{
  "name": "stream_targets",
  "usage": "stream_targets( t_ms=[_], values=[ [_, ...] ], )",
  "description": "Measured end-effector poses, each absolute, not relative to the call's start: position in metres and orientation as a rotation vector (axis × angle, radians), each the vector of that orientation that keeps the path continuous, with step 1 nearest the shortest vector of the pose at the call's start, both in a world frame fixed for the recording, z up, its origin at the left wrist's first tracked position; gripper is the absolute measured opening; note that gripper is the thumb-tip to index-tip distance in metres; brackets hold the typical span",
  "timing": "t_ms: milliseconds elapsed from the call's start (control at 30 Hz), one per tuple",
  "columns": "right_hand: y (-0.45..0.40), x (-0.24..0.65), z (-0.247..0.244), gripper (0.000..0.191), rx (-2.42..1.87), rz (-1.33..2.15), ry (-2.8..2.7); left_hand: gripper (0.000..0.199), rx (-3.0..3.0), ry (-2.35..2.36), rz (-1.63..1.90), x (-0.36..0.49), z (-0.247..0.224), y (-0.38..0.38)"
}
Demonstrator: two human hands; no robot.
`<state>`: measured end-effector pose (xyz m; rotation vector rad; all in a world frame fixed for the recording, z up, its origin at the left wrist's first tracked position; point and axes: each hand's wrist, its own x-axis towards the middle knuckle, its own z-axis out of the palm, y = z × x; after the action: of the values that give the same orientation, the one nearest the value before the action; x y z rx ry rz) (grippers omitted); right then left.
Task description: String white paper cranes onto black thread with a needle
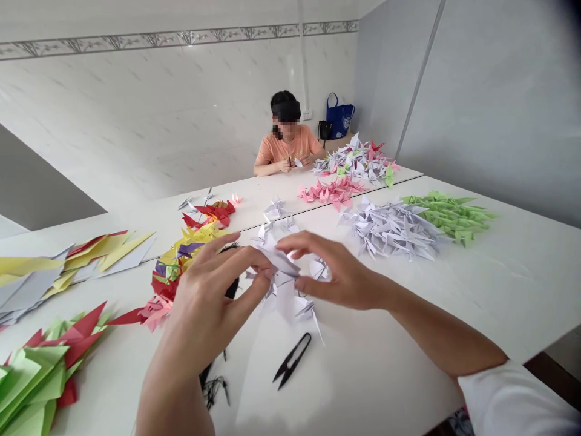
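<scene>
White paper crane sits at lower middle of the frame, caught between the person's left hand and right hand. The hands are apart, yet the fingertips of both close on the crane from opposite sides, probably to steady its thin folds; how firm the pinch is cannot be told. More white cranes lie just beyond it on the white table. Black thread snips rest just below the hands, within easy reach, and a tangle of black thread lies under the left wrist. Farther right, a white pile and a green pile sit side by side, seemingly sorted by colour. Large green and red paper folds crowd the lower left. At top centre, a co-worker sits across the table, hands together over a small white paper piece.
</scene>
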<state>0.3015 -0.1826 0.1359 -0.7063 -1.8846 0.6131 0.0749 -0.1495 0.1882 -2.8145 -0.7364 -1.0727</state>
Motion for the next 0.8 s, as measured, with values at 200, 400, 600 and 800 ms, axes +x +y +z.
stream_targets(
  t_ms=[200,400,600,800],
  values=[
    [-0.179,0.301,0.132,0.019,-0.894,0.614,-2.007,0.009,-2.720,-0.679,-1.122,0.081,0.186,-0.147],
    [-0.165,0.316,0.129,0.013,-1.133,0.459,-2.236,0.011,-2.615,-0.822,-1.344,0.080,0.187,-0.150],
    [-0.152,0.328,0.110,0.019,-1.452,0.389,-2.630,0.010,-2.514,-0.889,-1.533,0.082,0.188,-0.152],
    [-0.152,0.339,0.117,0.031,-1.376,0.379,-2.450,0.011,-2.615,-0.796,-1.423,0.087,0.184,-0.149]
  ],
)
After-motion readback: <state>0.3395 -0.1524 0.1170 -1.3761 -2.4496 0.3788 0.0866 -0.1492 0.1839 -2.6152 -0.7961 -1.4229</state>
